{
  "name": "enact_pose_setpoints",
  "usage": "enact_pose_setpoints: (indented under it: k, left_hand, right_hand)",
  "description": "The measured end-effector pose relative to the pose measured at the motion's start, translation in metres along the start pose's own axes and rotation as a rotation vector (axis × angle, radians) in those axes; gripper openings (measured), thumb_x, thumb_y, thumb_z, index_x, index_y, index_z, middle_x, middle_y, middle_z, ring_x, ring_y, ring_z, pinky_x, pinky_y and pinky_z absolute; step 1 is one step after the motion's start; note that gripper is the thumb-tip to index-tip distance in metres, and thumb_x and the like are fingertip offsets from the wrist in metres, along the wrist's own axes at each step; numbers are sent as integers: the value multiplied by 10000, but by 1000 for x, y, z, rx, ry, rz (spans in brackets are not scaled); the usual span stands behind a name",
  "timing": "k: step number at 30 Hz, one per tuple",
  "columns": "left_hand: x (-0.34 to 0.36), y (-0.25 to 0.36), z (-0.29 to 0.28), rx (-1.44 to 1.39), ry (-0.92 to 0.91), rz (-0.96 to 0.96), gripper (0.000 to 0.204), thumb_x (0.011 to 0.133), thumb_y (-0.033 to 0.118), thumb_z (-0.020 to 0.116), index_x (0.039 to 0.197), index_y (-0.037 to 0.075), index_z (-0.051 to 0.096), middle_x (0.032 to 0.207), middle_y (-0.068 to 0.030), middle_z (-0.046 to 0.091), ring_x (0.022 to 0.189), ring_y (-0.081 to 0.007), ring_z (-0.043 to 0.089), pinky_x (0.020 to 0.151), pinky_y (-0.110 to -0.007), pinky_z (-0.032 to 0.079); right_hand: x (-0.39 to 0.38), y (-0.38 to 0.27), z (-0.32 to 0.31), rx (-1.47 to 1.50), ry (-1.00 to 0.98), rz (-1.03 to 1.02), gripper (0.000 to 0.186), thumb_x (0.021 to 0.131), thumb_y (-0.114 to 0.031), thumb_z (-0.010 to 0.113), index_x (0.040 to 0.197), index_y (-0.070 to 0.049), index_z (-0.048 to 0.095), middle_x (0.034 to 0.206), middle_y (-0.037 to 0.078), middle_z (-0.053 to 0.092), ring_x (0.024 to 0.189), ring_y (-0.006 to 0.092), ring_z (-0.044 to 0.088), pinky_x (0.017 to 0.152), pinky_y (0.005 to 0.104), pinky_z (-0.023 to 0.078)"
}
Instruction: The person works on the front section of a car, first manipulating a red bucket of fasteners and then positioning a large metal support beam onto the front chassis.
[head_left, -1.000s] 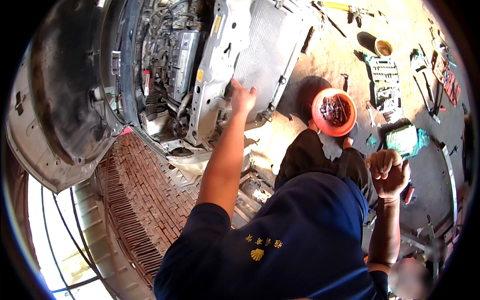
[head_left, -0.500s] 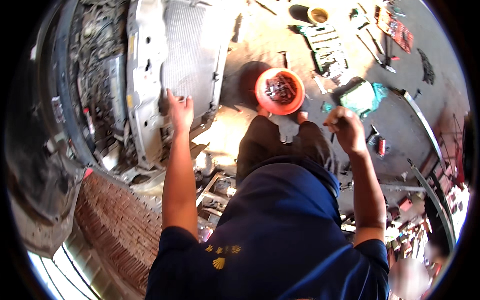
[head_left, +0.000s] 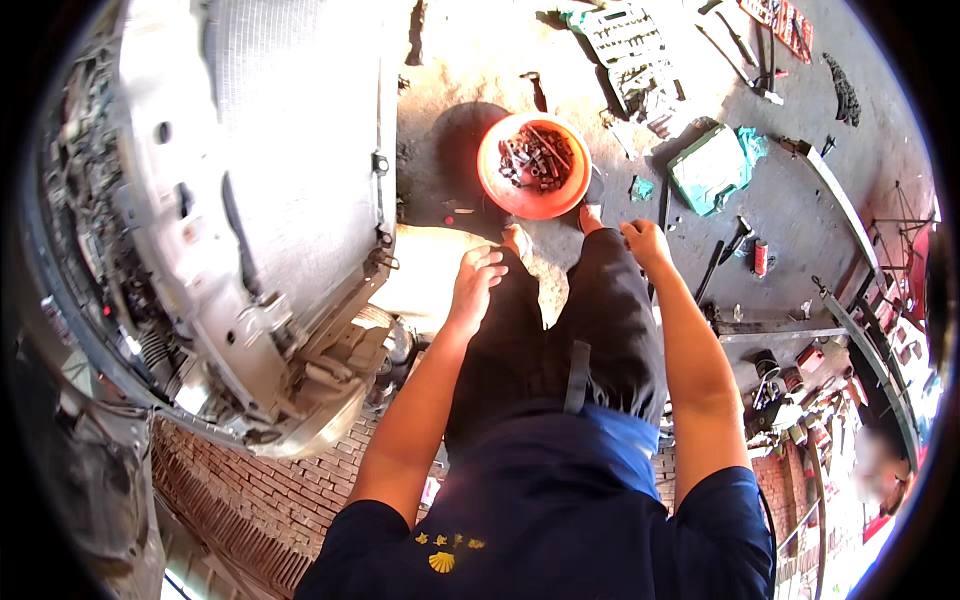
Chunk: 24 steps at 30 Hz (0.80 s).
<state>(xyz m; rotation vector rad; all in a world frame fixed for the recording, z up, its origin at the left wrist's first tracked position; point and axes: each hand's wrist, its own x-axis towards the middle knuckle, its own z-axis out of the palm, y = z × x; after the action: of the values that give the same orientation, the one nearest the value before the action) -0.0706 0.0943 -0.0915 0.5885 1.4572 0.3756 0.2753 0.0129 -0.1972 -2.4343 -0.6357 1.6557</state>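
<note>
My left hand [head_left: 476, 286] is over my left thigh, its fingers loosely bent and apart, with nothing in it. My right hand [head_left: 647, 243] is closed above my right knee. A thin dark strip shows just beyond the fist and again beneath it; whether the hand holds it I cannot make out. Past my feet stands an orange plastic basin [head_left: 492, 180], with small dark metal parts and a rod [head_left: 550, 146] inside. Neither hand touches the basin. To the left is an opened vehicle front with a radiator [head_left: 300, 130] and a pale metal frame [head_left: 170, 130].
Beyond the basin lie an open green socket set case [head_left: 628, 55] and a hammer [head_left: 538, 90]. On the right are a closed green case [head_left: 705, 170], a red can [head_left: 761, 258] and long metal bars [head_left: 845, 215]. A red tool tray [head_left: 780, 25] lies far right.
My left hand has come from beside the radiator to over my thigh. My right hand has moved slightly left. The view has shifted, and the vehicle front now looks nearer.
</note>
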Motion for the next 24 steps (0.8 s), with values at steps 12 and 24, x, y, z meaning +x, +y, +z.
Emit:
enact_pose_setpoints:
  k: [12,24]
  left_hand:
    - [156,-147,12,-673,145,-342,173,987,198,461,1085,68,517,1200,-163,656,1093,-309,628,1080,-474,438]
    - [254,-181,6,-431,186,-127,407,1056,272,506,1358,1,495,1268,-129,614,1174,-236,600,1029,-374,489]
  right_hand:
    - [177,17,245,52,-226,-39,410,899,-431,646,952,-34,735,836,174,734,823,336,718,791,447,538]
    - [302,59,315,-373,-239,-76,613,908,-480,603,1282,4,590,1261,275,655,1229,415,601,1058,496,463]
